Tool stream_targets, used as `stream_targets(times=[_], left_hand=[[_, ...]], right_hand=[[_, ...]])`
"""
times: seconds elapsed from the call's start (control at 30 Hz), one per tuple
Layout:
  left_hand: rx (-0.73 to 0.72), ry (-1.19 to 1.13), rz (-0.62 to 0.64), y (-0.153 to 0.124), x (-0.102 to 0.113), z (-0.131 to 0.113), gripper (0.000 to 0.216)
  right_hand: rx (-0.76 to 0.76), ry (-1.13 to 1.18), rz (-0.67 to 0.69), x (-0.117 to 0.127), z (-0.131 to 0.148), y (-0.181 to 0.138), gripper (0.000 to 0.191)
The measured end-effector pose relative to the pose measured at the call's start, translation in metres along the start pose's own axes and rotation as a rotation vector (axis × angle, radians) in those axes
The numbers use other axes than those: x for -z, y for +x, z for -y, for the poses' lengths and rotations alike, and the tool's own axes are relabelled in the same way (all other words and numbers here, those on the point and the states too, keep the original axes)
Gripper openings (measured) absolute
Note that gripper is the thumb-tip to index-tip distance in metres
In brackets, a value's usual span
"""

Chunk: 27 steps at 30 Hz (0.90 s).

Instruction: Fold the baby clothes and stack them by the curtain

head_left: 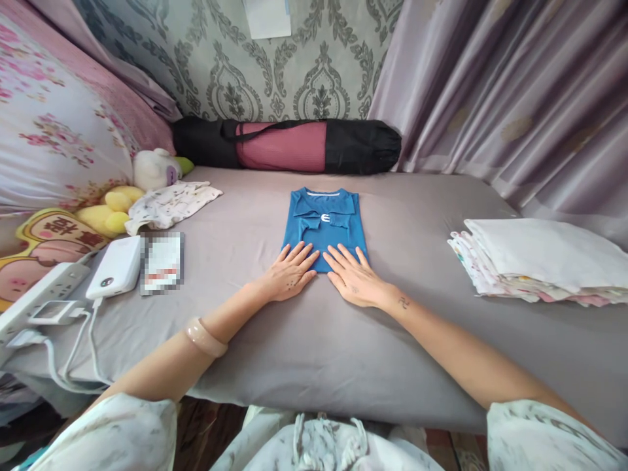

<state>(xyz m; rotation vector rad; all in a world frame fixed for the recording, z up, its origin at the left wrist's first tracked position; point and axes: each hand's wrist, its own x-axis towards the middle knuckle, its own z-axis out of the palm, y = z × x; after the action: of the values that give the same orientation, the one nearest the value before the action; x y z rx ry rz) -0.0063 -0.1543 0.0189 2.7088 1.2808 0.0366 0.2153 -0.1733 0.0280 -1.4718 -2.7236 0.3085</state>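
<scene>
A blue shirt [324, 239] with a white mark on its front lies on the grey bed sheet, its sides and sleeves folded inward over the front. Its neckline points away from me. Flat across the lower left corner of the shirt rests my left hand [293, 271], fingers spread. My right hand [354, 278] lies the same way on the lower right corner, palm down and fingers apart. Between the two hands a strip of the blue hem shows. Neither hand grips the cloth.
Folded white cloths [544, 255] are stacked at the right. At the left are a white power bank [116, 265], a power strip [42, 301] with cables, plush toys [154, 169] and a crumpled patterned cloth [171, 204]. A long black and pink bag [282, 147] lies along the wall.
</scene>
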Motion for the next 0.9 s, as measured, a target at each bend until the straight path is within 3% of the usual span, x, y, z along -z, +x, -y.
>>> stream_targets(times=[0.23,0.63,0.9], left_hand=[[0.121,0.021,-0.084,0.0,-0.003,0.007,0.061],[0.119,-0.033,-0.059,-0.007,-0.003,0.018,0.064],[0.117,-0.025,-0.017,-0.012,-0.003,0.015,0.067]], right_hand=[[-0.116,-0.017,-0.089,-0.004,-0.012,-0.002,0.064],[-0.154,-0.036,-0.106,-0.009,-0.031,-0.011,0.066],[-0.166,-0.055,-0.103,-0.013,-0.028,-0.015,0.067]])
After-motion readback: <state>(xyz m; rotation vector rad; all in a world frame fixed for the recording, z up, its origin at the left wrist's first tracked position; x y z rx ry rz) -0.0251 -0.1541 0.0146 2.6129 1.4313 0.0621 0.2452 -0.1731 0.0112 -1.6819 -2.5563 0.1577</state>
